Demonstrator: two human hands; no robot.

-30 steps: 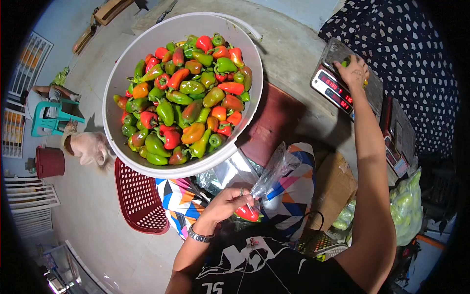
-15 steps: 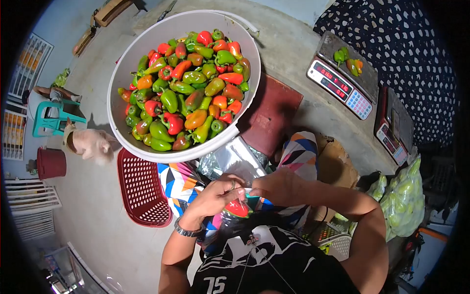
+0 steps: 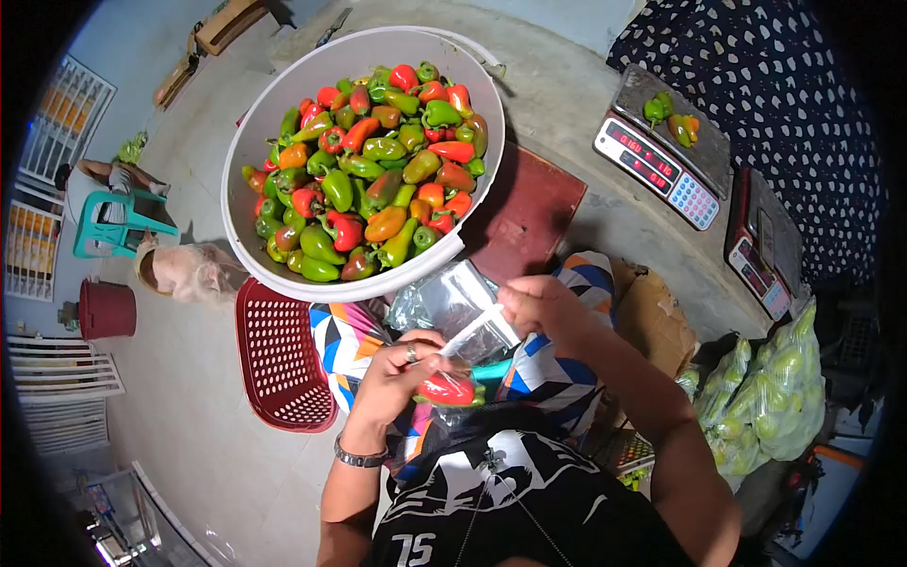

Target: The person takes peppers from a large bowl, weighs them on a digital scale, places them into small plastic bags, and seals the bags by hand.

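Observation:
My left hand (image 3: 398,376) is closed on the gathered neck of a clear plastic bag, which holds a red pepper (image 3: 446,388) over my lap. Fingers pinched, my right hand (image 3: 537,307) grips the bag's upper edge, and the clear plastic (image 3: 484,333) is stretched between both hands. Beyond them stands a large white tub (image 3: 236,213) full of red, green and orange peppers (image 3: 364,170). On the digital scale (image 3: 658,173) at the right lie a few peppers (image 3: 682,129), with no hand on them.
A red perforated basket (image 3: 283,364) is left of my legs. A dog (image 3: 189,271), a teal chair (image 3: 104,225) with a person and a maroon bucket (image 3: 107,310) are farther left. Right are a second scale (image 3: 761,255), a cardboard box (image 3: 657,321) and bagged green produce (image 3: 779,397).
My right hand has left the scale and come back to the bag. It has pulled the bag's upper part out to the right, while my left hand has shifted slightly left.

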